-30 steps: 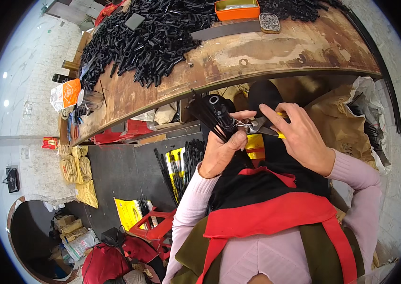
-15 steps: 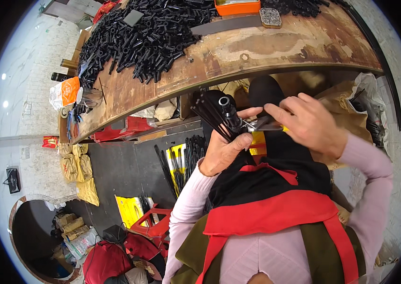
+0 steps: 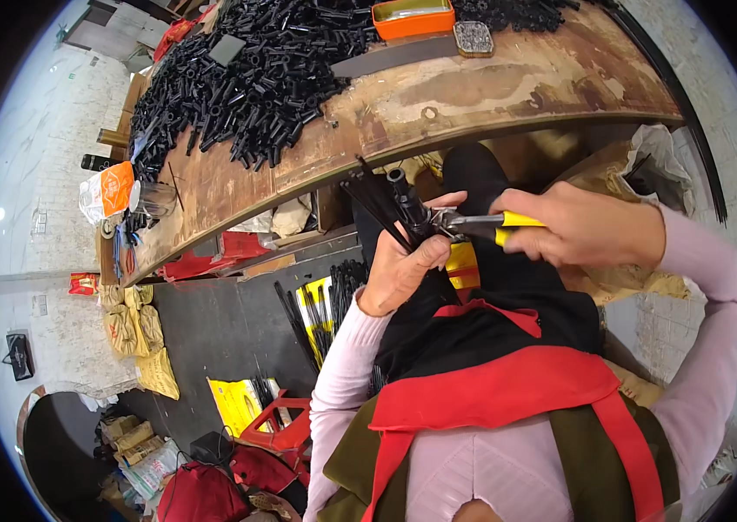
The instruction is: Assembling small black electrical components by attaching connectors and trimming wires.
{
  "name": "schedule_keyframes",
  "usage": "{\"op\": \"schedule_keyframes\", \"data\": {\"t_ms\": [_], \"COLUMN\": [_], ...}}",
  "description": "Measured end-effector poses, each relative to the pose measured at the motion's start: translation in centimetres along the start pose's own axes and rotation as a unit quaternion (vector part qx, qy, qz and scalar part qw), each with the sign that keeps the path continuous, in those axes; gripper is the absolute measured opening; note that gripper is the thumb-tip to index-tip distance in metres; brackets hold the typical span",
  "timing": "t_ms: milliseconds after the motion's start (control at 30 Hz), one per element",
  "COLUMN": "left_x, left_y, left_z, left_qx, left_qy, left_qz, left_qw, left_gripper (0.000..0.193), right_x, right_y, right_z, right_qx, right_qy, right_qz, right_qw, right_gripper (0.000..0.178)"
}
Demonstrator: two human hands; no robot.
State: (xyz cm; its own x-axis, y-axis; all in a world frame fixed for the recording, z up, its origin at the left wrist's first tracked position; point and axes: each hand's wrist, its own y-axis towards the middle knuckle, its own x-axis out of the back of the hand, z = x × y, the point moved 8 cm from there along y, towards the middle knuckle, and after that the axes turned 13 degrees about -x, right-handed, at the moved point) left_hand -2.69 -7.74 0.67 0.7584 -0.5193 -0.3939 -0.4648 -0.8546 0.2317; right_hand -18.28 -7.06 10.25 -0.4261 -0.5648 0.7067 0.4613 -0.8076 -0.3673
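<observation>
My left hand (image 3: 399, 277) is closed around a bundle of thin black rods (image 3: 372, 205) and a thicker black tubular part (image 3: 410, 202) with an open round end. They are held tilted above my lap, below the table's near edge. In my right hand (image 3: 590, 228) are pliers (image 3: 477, 223) with yellow handles, fingers wrapped round the grips. The metal jaws reach the tubular part beside my left thumb and fingers. Exactly what lies between the jaws is too small to make out.
A large heap of short black tubes (image 3: 238, 96) covers the left of the wooden table (image 3: 507, 96). Toward its far side stand an orange box (image 3: 412, 24) and a small square container (image 3: 473, 38). More black rods (image 3: 346, 287) and a red stool (image 3: 277, 428) are left on the floor.
My right hand has turned and closed round the pliers, so the yellow handles now show. Their jaws have come up to the tubular part. The whole view has shifted slightly.
</observation>
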Motion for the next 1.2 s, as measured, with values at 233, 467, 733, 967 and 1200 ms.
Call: {"op": "schedule_keyframes", "data": {"t_ms": [233, 467, 733, 967, 1200], "left_x": [0.1, 0.3, 0.7, 0.5, 1.1], "left_y": [0.2, 0.4, 0.2, -0.1, -0.2], "left_z": [0.3, 0.1, -0.7, 0.4, 0.3], "left_qx": [0.021, 0.021, -0.04, -0.001, 0.006], "left_qy": [0.01, -0.008, 0.082, -0.034, -0.036], "left_qz": [0.01, 0.029, -0.069, 0.073, 0.077], "left_qw": [1.0, 0.999, 0.993, 0.997, 0.996], "left_gripper": [0.058, 0.062, 0.051, 0.043, 0.034], "right_x": [-0.2, -1.2, 0.6, -6.5, -6.2], "right_y": [-0.1, 1.0, -0.6, -0.8, 0.3], "right_z": [-0.5, -0.7, 0.9, -2.8, -2.7], "right_qx": [0.09, -0.058, 0.196, -0.267, -0.154], "right_qy": [-0.092, 0.053, -0.218, 0.432, 0.316], "right_qz": [-0.108, 0.138, -0.363, 0.465, 0.227], "right_qw": [0.986, 0.987, 0.884, 0.724, 0.908], "right_gripper": [0.041, 0.039, 0.036, 0.07, 0.046]}}
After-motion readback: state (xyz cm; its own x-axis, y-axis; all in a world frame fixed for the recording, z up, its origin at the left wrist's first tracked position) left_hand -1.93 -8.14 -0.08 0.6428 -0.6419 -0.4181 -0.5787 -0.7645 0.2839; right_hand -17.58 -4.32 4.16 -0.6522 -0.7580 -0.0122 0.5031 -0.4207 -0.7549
